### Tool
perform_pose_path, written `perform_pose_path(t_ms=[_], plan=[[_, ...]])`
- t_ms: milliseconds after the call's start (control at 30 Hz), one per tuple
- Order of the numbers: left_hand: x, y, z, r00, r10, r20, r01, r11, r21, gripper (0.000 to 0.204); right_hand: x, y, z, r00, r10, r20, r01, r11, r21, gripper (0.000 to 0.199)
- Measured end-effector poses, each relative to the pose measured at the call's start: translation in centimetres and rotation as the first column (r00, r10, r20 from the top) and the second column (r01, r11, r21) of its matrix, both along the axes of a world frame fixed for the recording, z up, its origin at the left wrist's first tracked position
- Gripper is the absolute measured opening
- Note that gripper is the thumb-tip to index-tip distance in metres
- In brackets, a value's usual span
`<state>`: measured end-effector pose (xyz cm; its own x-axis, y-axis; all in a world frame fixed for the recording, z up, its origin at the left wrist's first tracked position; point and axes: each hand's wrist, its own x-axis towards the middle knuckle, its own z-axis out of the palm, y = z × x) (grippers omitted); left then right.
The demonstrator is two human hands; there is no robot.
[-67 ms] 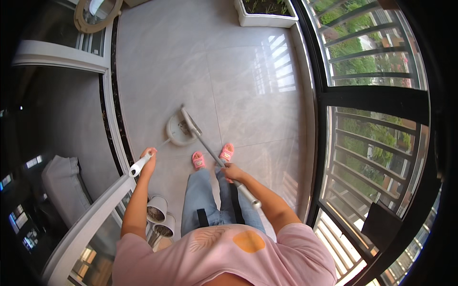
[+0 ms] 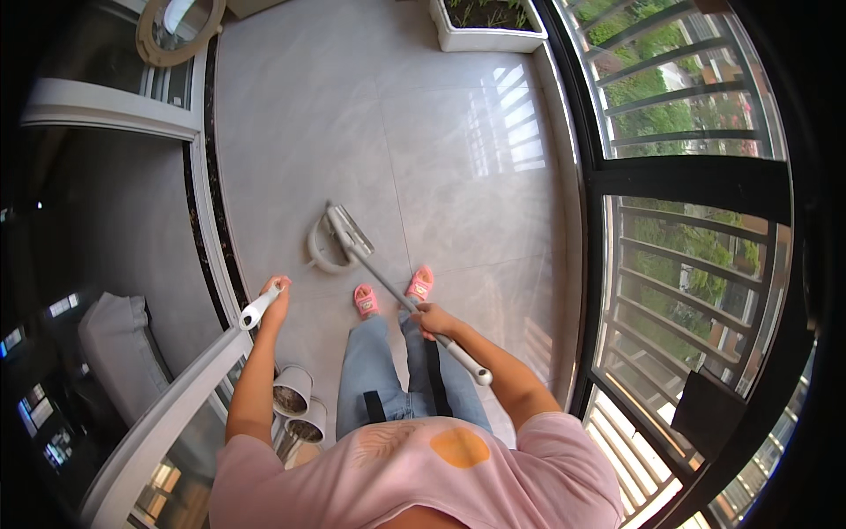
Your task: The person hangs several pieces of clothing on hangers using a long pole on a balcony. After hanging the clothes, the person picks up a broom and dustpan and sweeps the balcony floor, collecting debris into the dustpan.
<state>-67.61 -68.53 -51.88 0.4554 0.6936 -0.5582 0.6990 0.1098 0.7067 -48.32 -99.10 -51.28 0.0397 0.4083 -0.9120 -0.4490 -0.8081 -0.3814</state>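
In my left hand (image 2: 277,302) is the white handle of a long-handled dustpan (image 2: 315,245); the fingers are closed round it. The pale, rounded pan rests on the floor ahead of my feet. My right hand (image 2: 432,320) grips the grey shaft of a broom (image 2: 384,282), its white grip end pointing back past my forearm. The grey-white broom head (image 2: 350,227) is over the dustpan and partly covers it. What lies inside the pan cannot be made out.
Pink slippers (image 2: 420,282) are on my feet, just behind the pan. White pots (image 2: 292,389) stand by the glass door frame (image 2: 167,401) at left. A white planter (image 2: 490,40) sits at the far end. Barred windows (image 2: 692,256) line the right side.
The broom head has turned over the dustpan and now shows more of its broad side. The broom's grip end has swung slightly right. My left hand has hardly moved.
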Motion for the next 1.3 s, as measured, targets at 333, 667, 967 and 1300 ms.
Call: perform_pose_path(t_ms=[333,667,967,1300], plan=[[-6.9,1.4,-1.6,0.998,-0.057,-0.017,0.054,0.991,-0.124,0.032,-5.4,-0.9,5.5,0.966,0.010,0.260,-0.001,0.999,-0.033,0.028],[-9.4,-0.9,-3.4,0.993,-0.055,0.104,0.073,0.982,-0.174,0.023,-10.3,-0.6,-7.2,0.728,0.324,0.604,-0.100,0.922,-0.374,0.033],[-10.4,-0.1,-2.5,0.977,-0.093,0.191,0.120,0.983,-0.138,0.022,-13.5,2.4,1.5,0.983,-0.021,0.183,0.016,1.000,0.025,0.039],[-13.0,1.1,3.2,0.966,0.190,0.175,-0.164,0.975,-0.152,0.025,-10.0,3.2,13.4,0.967,-0.135,0.216,0.144,0.989,-0.027,0.017]])
